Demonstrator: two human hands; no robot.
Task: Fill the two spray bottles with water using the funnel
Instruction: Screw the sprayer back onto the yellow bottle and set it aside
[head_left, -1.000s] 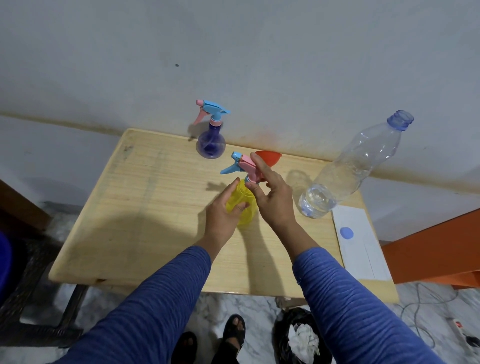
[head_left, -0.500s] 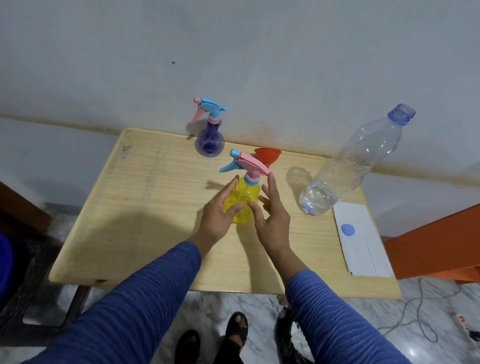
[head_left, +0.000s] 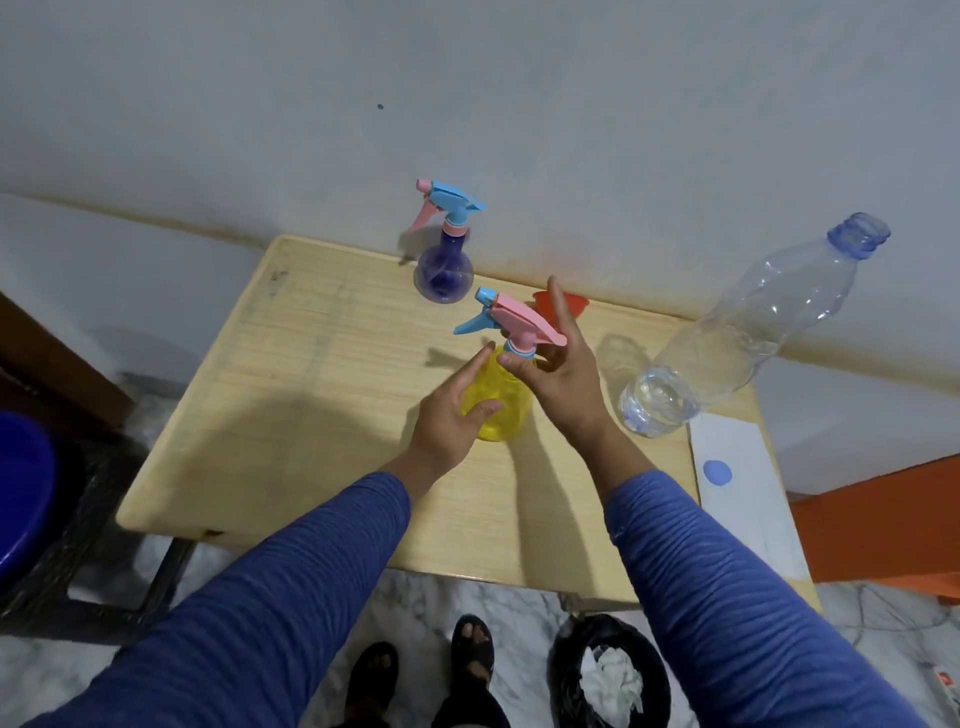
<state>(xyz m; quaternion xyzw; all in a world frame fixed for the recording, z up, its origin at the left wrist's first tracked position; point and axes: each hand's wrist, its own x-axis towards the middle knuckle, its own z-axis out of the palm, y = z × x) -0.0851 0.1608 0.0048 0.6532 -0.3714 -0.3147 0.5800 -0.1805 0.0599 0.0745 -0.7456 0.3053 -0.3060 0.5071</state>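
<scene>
A yellow spray bottle (head_left: 506, 415) with a pink and blue trigger head (head_left: 519, 319) stands mid-table. My left hand (head_left: 449, 415) wraps the left side of its body. My right hand (head_left: 563, 376) pinches the collar under the head with thumb and curled fingers, its index finger pointing up. A purple spray bottle (head_left: 444, 273) with its head on stands at the back by the wall. The orange funnel (head_left: 574, 304) sits behind my right hand, partly hidden. A large clear water bottle (head_left: 727, 338), uncapped, stands on the right with a little water in its base.
The wooden table (head_left: 311, 405) stands against a grey wall. White paper (head_left: 743, 499) with the blue bottle cap (head_left: 717, 473) lies on its right edge. On the floor are a black-lined bin (head_left: 608, 675), my feet, a blue tub (head_left: 21, 493) at left and an orange surface (head_left: 883, 519) at right.
My right hand left the trigger head, opened beside the bottle, and is now back at the collar under the head. My left hand stayed on the yellow bottle's body.
</scene>
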